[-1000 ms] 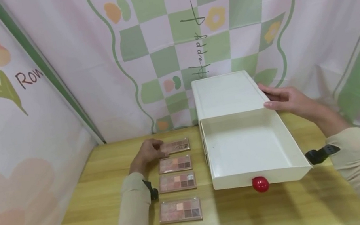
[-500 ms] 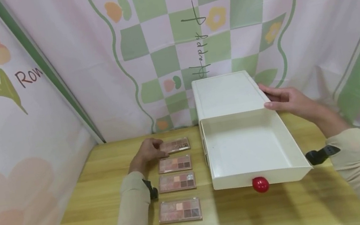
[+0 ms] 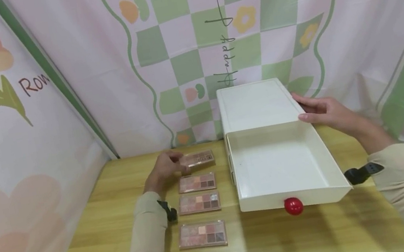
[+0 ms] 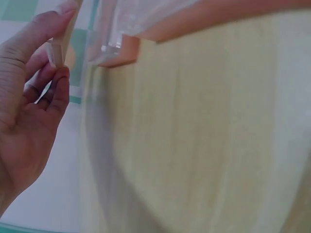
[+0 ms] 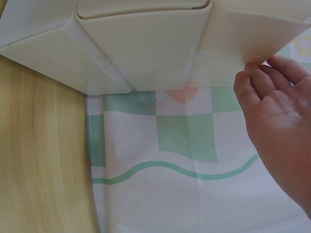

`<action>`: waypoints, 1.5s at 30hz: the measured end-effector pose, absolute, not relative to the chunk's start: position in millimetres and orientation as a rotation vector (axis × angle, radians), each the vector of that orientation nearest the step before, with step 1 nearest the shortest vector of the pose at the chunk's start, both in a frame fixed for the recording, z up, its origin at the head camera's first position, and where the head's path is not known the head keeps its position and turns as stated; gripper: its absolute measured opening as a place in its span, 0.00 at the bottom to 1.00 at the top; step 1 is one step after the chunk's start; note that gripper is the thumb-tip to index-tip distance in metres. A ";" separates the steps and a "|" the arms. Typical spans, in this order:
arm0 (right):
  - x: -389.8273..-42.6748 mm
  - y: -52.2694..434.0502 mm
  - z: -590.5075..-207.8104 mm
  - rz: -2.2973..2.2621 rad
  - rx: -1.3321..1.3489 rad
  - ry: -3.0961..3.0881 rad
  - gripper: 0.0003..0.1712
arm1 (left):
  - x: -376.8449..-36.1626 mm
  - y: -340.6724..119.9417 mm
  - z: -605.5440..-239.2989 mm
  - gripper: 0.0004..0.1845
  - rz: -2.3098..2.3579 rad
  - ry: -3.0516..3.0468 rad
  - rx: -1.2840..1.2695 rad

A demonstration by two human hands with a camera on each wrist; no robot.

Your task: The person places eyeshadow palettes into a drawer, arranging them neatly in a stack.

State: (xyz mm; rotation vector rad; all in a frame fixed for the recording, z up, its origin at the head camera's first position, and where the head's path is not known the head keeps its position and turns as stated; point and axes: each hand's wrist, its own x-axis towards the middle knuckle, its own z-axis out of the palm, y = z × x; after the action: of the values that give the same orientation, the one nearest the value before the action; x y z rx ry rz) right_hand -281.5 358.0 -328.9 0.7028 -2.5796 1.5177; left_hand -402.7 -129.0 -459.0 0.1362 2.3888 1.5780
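Palettes sit in a column just left of the drawer box [image 3: 255, 105]. Your left hand [image 3: 165, 168] pinches the farthest palette [image 3: 198, 158] by its edge; judge it light, stiff, slick, likely brittle. Your right hand [image 3: 323, 112] rests flat-fingered against the box's right side.

Open drawer [image 3: 279, 166] unobstructed from above, three palettes [image 3: 200, 203] just left, bare tabletop [image 3: 95, 235] beyond.

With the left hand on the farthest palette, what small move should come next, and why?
Probably carry the farthest rose eyeshadow palette rightward over the open cream plastic drawer. The left hand pinches its edge, lifted off the wooden table; the right hand rests against the drawer cabinet.
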 end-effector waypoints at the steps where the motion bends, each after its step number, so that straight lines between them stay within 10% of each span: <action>1: -281.4 358.0 -329.0 1.522 0.704 -2.579 0.37 | -402.9 -128.9 -457.6 0.32 1.590 2.386 0.157; 45: -281.1 357.1 -327.2 1.555 0.681 -2.575 0.37 | -370.1 -147.2 -338.3 0.27 1.524 2.722 0.813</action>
State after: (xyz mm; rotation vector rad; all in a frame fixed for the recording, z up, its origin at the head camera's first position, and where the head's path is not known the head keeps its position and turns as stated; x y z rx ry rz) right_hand -281.1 357.1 -327.2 0.6806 -2.5748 1.5551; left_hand -370.1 -147.2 -338.3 0.8126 2.7218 1.5240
